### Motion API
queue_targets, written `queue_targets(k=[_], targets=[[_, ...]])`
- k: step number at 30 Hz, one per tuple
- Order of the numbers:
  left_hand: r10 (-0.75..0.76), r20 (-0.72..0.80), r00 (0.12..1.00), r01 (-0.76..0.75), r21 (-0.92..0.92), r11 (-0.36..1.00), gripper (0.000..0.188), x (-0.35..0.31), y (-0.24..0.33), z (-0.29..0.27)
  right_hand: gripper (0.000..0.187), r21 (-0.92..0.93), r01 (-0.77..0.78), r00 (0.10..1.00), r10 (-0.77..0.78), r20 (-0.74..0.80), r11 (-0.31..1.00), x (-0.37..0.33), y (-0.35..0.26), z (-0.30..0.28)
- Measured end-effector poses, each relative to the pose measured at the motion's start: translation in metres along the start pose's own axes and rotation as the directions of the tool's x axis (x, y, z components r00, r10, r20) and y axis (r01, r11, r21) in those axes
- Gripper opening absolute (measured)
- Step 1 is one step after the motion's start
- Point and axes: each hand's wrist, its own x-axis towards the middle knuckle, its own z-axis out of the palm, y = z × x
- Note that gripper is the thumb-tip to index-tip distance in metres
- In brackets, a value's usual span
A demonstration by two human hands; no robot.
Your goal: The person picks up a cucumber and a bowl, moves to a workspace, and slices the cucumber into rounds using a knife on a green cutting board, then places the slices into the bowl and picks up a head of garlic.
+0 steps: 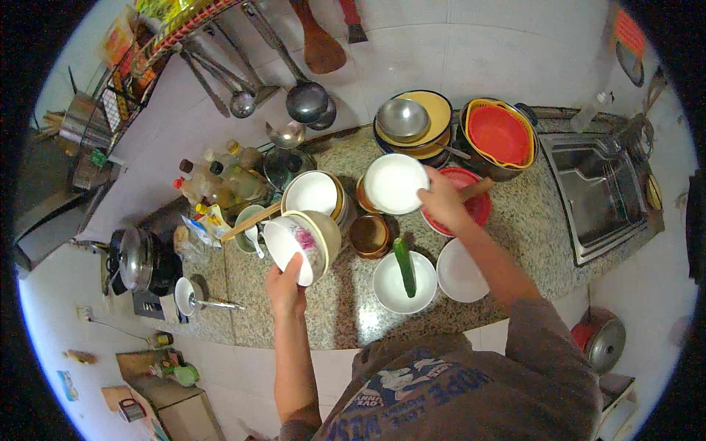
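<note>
My left hand (285, 285) grips a tilted white bowl with a pink flower print (283, 248); a cream bowl (323, 239) sits against it, seemingly nested. My right hand (446, 198) is closed on the rim of a round white dish (396, 182), held above the counter. Just behind the left hand's bowls stand stacked bowls with a white one on top (312, 193). A small brown bowl (370, 235) sits between my two hands. Nearer me, a green cucumber (405, 272) lies in a white bowl (386, 288), beside another white bowl (463, 270).
A red basket (478, 209) lies partly under my right hand. Behind are stacked yellow plates (432, 106) with a metal bowl (403, 120), and a dark pot (500, 170). Bottles (220, 180) and chopsticks (250, 223) are at left, the sink (599, 195) at right. Ladles (307, 101) hang above.
</note>
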Motion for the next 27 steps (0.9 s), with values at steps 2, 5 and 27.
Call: queue_targets(k=[2, 5, 27], targets=[[0.007, 0.051, 0.999, -0.009, 0.048, 0.999, 0.038, 0.003, -0.002, 0.015, 0.045, 0.013, -0.164, 0.980, 0.161, 0.118, 0.986, -0.014, -0.011, -0.051], [-0.029, 0.104, 0.994, 0.012, 0.164, 0.986, 0.037, 0.010, -0.005, 0.036, 0.042, -0.080, -0.382, 0.913, 0.390, 0.124, 0.921, -0.032, -0.003, -0.147], [0.120, -0.035, 0.992, -0.084, 0.521, 0.849, 0.023, 0.064, -0.041, 0.160, 0.020, 0.935, -0.124, 0.867, 0.495, -0.061, 0.332, -0.126, 0.171, -0.313]])
